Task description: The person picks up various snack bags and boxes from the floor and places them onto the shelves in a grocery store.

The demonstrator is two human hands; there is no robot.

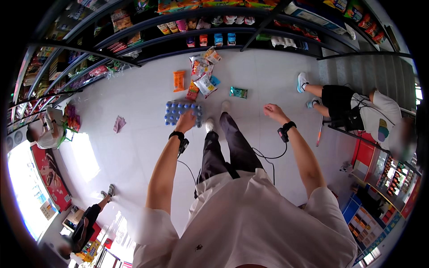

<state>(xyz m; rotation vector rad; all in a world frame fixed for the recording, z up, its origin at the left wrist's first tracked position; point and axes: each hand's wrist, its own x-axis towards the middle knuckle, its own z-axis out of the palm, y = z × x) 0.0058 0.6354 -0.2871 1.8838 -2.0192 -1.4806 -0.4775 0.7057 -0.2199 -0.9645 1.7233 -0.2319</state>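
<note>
My left hand (pixel 186 121) is over the right part of a shrink-wrapped pack of water bottles (pixel 171 113) with blue caps. Its fingers point away from me and look curled; whether they grip the wrap or only hover above it cannot be told. Off to the right of my legs, my right hand (pixel 277 113) is held in the air above the floor, fingers loosely curled, nothing visible in it. Beyond the bottle pack lie an orange snack packet (pixel 179 81), a heap of snack bags (pixel 201 72) and a green packet (pixel 238 92).
Stocked shelves (pixel 201 28) curve along the far side. A crumpled pink wrapper (pixel 119 124) lies on the floor (pixel 140 147). One person sits by the stairs (pixel 365 72) at right; two other people are at left. Cables (pixel 268 156) hang from both my wrist devices.
</note>
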